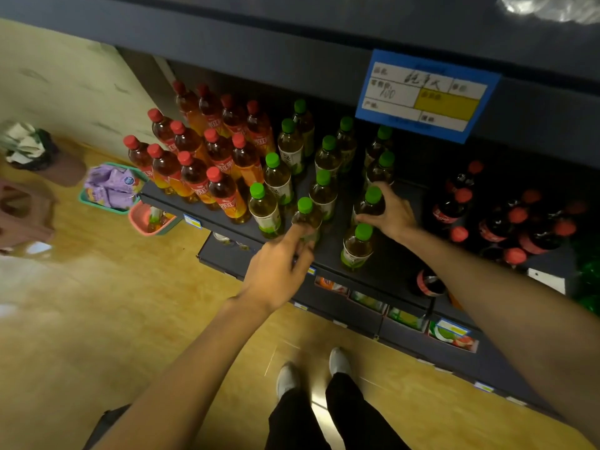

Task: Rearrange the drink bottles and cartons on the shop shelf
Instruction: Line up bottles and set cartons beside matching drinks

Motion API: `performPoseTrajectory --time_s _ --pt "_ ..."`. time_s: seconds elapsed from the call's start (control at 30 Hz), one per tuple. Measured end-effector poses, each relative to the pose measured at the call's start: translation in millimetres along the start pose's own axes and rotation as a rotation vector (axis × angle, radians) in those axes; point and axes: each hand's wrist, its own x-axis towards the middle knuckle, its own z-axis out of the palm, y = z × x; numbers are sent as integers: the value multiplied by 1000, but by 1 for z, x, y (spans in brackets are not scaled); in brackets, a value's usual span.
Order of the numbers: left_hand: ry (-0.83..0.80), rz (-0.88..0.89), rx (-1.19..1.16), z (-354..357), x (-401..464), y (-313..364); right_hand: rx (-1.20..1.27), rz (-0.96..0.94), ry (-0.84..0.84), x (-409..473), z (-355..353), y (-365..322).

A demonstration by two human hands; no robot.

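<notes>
A dark shop shelf [389,271] carries several green-capped tea bottles in its middle. My left hand [276,267] grips one green-capped bottle [306,214] at the shelf's front. Further right, my right hand [389,212] holds another green-capped bottle [370,203] round its shoulder. A third green-capped bottle [357,246] stands just in front of my right hand. Red-capped amber tea bottles [207,167] fill the shelf's left part. Dark cola bottles with red caps [496,219] stand at the right.
A blue price card [427,94] hangs from the shelf above. Lower shelves [367,303] hold small cartons. On the wooden floor at the left sit a green basket of purple packets [110,186], a pink basket [151,219] and a bin [31,147].
</notes>
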Motion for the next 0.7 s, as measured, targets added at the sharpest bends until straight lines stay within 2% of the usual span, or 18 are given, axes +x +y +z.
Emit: performPoseTrajectory --time_s 0.13,0.27,0.5,0.7 --pt "-19 66 -12 -3 3 6 27 -84 31 -16 -21 -6" --pt "-30 187 -15 -8 5 21 66 -148 268 -59 -49 -3" --pt "-202 348 -53 22 5 64 38 -107 711 -187 -100 19" --pt "-336 481 -96 69 -20 112 13 60 838 -280 -137 61"
